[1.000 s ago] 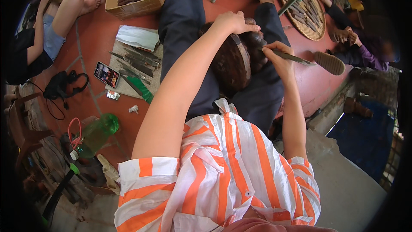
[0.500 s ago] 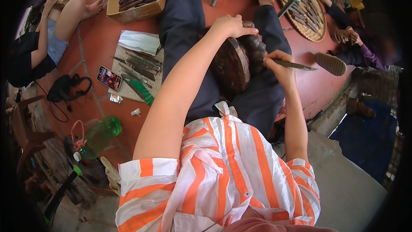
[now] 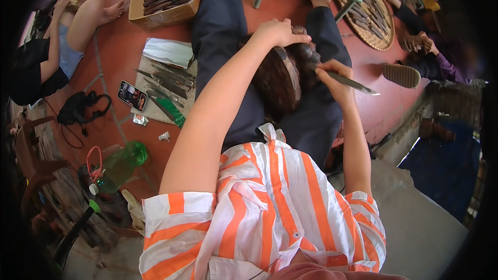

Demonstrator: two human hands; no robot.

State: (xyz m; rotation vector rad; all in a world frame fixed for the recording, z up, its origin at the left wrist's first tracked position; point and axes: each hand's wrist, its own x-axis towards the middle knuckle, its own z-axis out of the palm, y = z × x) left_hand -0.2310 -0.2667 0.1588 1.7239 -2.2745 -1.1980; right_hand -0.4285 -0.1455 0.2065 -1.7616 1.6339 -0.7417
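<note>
Head view: right hand (image 3: 336, 77) pinches a tool (image 3: 354, 84); left hand (image 3: 282, 32) touches dark wood (image 3: 277, 80), grip partly hidden, unclear

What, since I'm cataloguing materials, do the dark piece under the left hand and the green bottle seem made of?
Dark piece: probably wood with a low sheen, judging by its mottled brown surface. Green bottle: likely plastic, smooth and glossy; its tinted wall looks translucent.
</note>
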